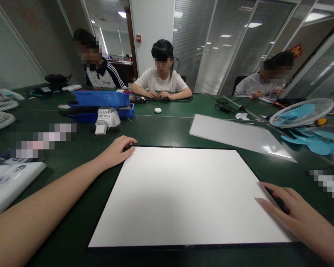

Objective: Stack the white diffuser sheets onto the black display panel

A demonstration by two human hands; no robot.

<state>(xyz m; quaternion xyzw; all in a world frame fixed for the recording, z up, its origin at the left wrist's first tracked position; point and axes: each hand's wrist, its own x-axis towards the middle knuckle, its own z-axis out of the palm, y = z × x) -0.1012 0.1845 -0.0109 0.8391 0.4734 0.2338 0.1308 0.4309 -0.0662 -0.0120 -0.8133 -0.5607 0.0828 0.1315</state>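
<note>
A large flat white panel with a thin black frame [180, 196] lies on the green table in front of me. My left hand [118, 150] is at its far left corner, fingers curled around the black edge and thumb over the white face. At the right edge, my right hand [288, 207] has its thumb and fingers apart, the thumb reaching over the white surface and the fingertips by the frame. The underside of the panel is hidden.
A clear, shiny sheet [236, 133] lies beyond the panel to the right. Blue bins [101, 99] and a white fan housing [108, 116] stand at the left. Blue fan blades [320, 141] rest at the right. Several people sit around the table [161, 129].
</note>
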